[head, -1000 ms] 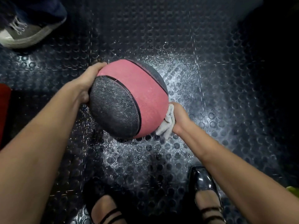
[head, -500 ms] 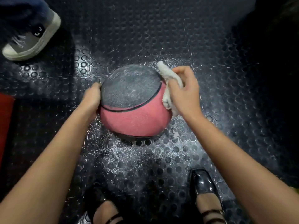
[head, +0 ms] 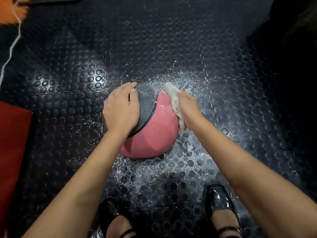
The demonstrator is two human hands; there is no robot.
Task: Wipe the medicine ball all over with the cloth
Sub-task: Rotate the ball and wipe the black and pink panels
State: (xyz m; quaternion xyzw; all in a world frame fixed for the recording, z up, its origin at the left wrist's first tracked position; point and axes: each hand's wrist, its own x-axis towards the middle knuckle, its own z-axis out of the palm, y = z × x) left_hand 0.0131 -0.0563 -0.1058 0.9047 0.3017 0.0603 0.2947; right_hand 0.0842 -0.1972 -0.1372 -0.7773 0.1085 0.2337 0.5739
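A pink and dark grey medicine ball [head: 154, 131] sits on the studded black rubber floor [head: 171, 48]. My left hand [head: 120, 109] lies flat on the ball's top left, over the grey panel, fingers straight. My right hand [head: 188, 107] grips a bunched white cloth [head: 173, 97] and presses it against the ball's upper right side. The cloth's lower end hangs below my palm. The underside and far side of the ball are hidden.
White dust or droplets speckle the floor around the ball. My two black shoes [head: 221, 205] stand near the bottom edge. A red mat [head: 12, 143] lies at the left. An orange object with a white cord [head: 12, 42] shows at the top left.
The ball has turned, bringing the pink panel to the front and right. My left hand moved from the ball's left side onto its top. The grey shoe at top left is out of view.
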